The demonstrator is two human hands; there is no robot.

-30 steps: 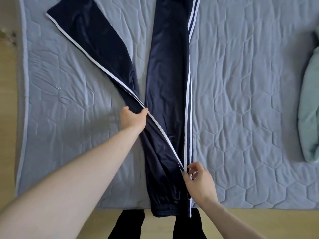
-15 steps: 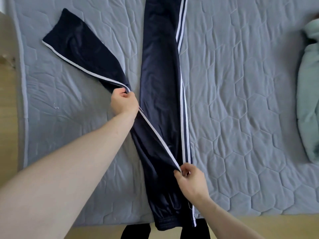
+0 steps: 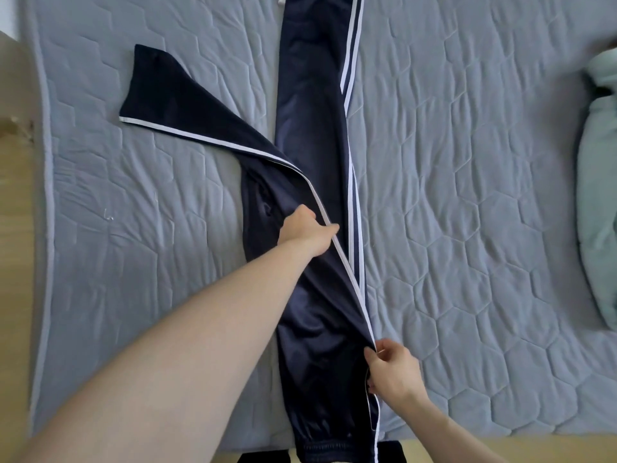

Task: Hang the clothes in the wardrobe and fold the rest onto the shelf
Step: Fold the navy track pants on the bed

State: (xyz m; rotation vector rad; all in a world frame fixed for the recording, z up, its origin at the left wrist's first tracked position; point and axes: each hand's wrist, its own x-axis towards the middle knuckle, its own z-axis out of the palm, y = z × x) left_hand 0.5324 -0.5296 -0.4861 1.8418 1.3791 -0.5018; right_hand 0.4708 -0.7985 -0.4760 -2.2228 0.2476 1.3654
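Navy track pants (image 3: 310, 105) of glossy smooth cloth; grey quilted matt mattress cover (image 3: 467, 195); wooden floor (image 3: 13, 295)

One pair of navy track trousers (image 3: 310, 111) lies on one bed, on its one grey quilted cover (image 3: 467, 195). The trousers have two legs: one stretched straight up the bed, one bent off to the left with its cuff (image 3: 140, 81) lying flat. The straight leg carries two white side stripes (image 3: 350, 55); the bent leg shows one white stripe along its edge. One pale green garment (image 3: 597, 195) is bunched at the right edge. Two hands are in view: one left hand (image 3: 305, 233) and one right hand (image 3: 394, 372), each gripping the trousers.
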